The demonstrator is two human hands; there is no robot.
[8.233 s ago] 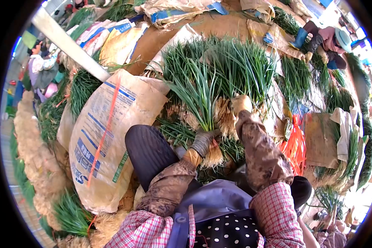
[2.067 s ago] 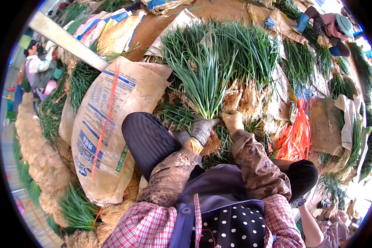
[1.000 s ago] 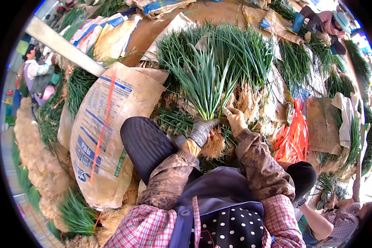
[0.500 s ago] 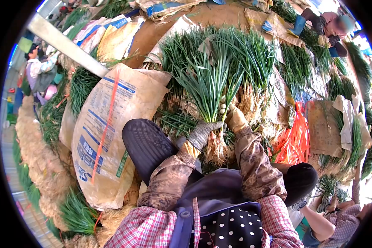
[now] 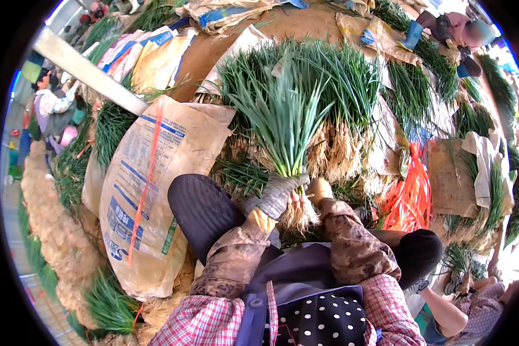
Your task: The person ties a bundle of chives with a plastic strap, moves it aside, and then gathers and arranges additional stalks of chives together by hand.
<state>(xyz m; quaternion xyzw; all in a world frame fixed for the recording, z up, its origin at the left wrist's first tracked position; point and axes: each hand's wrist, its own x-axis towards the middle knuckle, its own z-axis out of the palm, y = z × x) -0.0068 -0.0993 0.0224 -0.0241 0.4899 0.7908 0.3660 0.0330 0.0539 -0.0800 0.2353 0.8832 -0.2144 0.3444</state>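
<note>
A bunch of green onions [image 5: 288, 124], with long green leaves, pale stems and stringy roots, stands upright in front of my lap. My left hand [image 5: 279, 195], in a grey glove, is wrapped around its lower stems. The roots [image 5: 299, 214] hang below that grip. Just right of the stems is my right hand [image 5: 319, 189], in a tan glove, close against the bunch. Its fingers are hidden behind the back of the glove. Behind the bunch lies a pile of green onions [image 5: 346, 86] with roots toward me.
A large printed sack [image 5: 141, 184] lies to my left, near a pale beam [image 5: 89, 69]. Red plastic ties [image 5: 410, 196] hang at right. More onions [image 5: 109, 303] lie at lower left. Other people work at left [image 5: 55, 104], upper right [image 5: 461, 34] and lower right [image 5: 473, 314].
My right hand has moved down and slightly left, beside the left hand. The stalk with round white bulbs near it no longer shows separately. The left hand keeps its grip on the bunch.
</note>
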